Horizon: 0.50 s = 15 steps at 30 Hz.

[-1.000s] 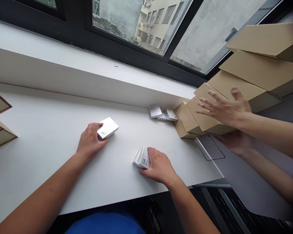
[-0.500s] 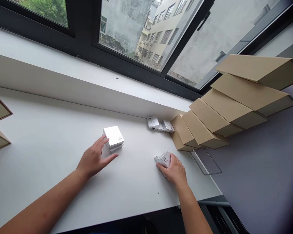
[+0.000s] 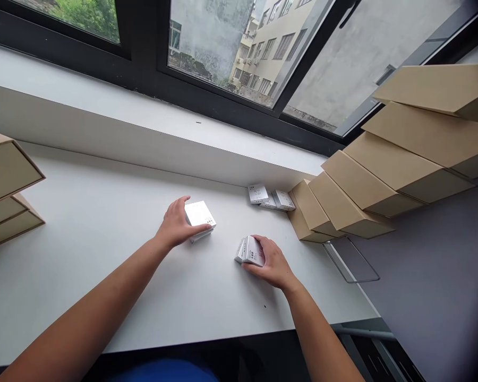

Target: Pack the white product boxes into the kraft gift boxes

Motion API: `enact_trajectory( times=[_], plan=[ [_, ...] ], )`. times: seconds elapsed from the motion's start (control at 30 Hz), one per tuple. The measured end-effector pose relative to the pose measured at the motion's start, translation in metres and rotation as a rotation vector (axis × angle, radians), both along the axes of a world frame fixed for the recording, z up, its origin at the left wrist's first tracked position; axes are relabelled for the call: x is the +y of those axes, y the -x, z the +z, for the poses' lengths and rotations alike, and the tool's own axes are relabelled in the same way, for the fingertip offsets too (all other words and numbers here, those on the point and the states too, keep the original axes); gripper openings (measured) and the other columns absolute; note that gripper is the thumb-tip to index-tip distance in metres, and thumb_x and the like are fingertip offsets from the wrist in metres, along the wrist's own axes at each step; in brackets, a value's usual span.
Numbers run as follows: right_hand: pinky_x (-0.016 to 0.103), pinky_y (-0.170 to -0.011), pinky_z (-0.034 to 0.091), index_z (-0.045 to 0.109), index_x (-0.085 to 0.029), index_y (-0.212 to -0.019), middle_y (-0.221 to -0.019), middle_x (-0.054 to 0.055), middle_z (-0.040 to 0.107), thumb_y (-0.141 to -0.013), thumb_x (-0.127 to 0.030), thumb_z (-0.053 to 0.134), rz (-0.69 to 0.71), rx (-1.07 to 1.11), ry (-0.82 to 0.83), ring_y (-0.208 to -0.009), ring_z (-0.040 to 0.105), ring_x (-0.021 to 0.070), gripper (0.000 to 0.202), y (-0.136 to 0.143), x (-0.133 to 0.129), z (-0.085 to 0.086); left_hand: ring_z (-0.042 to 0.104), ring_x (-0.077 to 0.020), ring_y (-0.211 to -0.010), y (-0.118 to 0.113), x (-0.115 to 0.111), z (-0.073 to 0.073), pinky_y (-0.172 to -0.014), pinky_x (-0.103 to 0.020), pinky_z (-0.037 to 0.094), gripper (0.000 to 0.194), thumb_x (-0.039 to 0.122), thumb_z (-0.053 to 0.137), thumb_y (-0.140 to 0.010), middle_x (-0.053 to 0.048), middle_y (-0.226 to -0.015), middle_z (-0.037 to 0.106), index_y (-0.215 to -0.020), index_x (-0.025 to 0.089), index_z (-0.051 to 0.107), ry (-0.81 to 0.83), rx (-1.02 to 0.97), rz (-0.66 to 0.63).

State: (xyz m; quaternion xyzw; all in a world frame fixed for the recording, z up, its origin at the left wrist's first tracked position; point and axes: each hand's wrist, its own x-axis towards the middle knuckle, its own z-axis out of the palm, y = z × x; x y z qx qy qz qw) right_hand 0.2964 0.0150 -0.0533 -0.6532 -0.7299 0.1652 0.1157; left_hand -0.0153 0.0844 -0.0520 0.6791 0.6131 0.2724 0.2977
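At the lower centre of the frame, our right hand (image 3: 274,265) is curled closed around tilted white cartons (image 3: 254,251), at least two, now nearer the stacked white cartons (image 3: 200,213) than a moment ago. Left of them, our left hand (image 3: 176,224), its thumb spread off the stack before, has closed to the stack's width, thumb along the near edge, so both hands now have a hold. Farther back, loose white cartons (image 3: 258,194) remain beside the brown cardboard boxes (image 3: 390,164).

The right hand (image 3: 271,263) partly hides its small white boxes (image 3: 252,251).
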Motion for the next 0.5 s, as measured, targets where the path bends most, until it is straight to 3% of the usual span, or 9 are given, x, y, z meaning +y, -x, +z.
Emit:
enact_trajectory(
  times=[0.07, 0.13, 0.27, 0.37, 0.5],
  plan=[
    [0.045, -0.101, 0.041, 0.046, -0.026, -0.131, -0.126, 0.007, 0.059, -0.074, -0.05, 0.069, -0.105, -0.043, -0.01, -0.114, 0.055, 0.0284, 0.066, 0.01, 0.002, -0.002, 0.029, -0.0331, -0.147, -0.016, 0.01, 0.009, -0.119, -0.047, 0.027, 0.097, 0.067, 0.069, -0.071, -0.015, -0.156, 0.038, -0.148, 0.022, 0.03, 0.004, 0.039, 0.041],
    [0.048, -0.103, 0.039, 0.045, -0.024, -0.131, -0.128, 0.01, 0.058, -0.075, -0.054, 0.067, -0.218, -0.085, -0.027, -0.119, 0.053, 0.0313, 0.067, 0.018, 0.004, -0.004, 0.028, -0.0328, -0.147, -0.029, 0.017, 0.015, -0.12, -0.047, 0.023, 0.095, 0.066, 0.066, -0.072, -0.015, -0.156, 0.039, -0.148, 0.021, 0.032, -0.012, 0.142, -0.008],
    [0.047, -0.101, 0.039, 0.046, -0.024, -0.125, -0.121, 0.01, 0.061, -0.075, -0.063, 0.065, -0.321, -0.09, -0.023, -0.116, 0.056, 0.0317, 0.066, 0.024, 0.004, -0.002, 0.034, -0.0396, -0.14, -0.04, 0.025, 0.019, -0.109, -0.053, 0.032, 0.11, 0.055, 0.072, -0.063, -0.02, -0.156, 0.037, -0.154, 0.018, 0.023, 0.097, 0.433, -0.165],
    [0.043, -0.095, 0.041, 0.045, -0.023, -0.122, -0.119, 0.011, 0.062, -0.077, -0.063, 0.065, -0.38, -0.147, -0.122, -0.11, 0.058, 0.032, 0.063, 0.022, 0.0, 0.013, 0.044, -0.0429, -0.126, -0.036, 0.026, 0.018, -0.096, -0.051, 0.04, 0.11, 0.045, 0.068, -0.06, -0.026, -0.144, 0.047, -0.155, 0.013, 0.023, 0.142, 0.582, -0.143],
    [0.047, -0.095, 0.038, 0.04, -0.02, -0.126, -0.125, 0.018, 0.058, -0.079, -0.057, 0.066, -0.478, -0.341, -0.342, -0.113, 0.054, 0.037, 0.065, 0.021, -0.004, 0.042, 0.05, -0.0463, -0.114, -0.022, 0.028, 0.016, -0.087, -0.051, 0.042, 0.11, 0.047, 0.065, -0.057, -0.028, -0.129, 0.054, -0.153, 0.011, 0.025, 0.225, 0.641, -0.008]
  ],
)
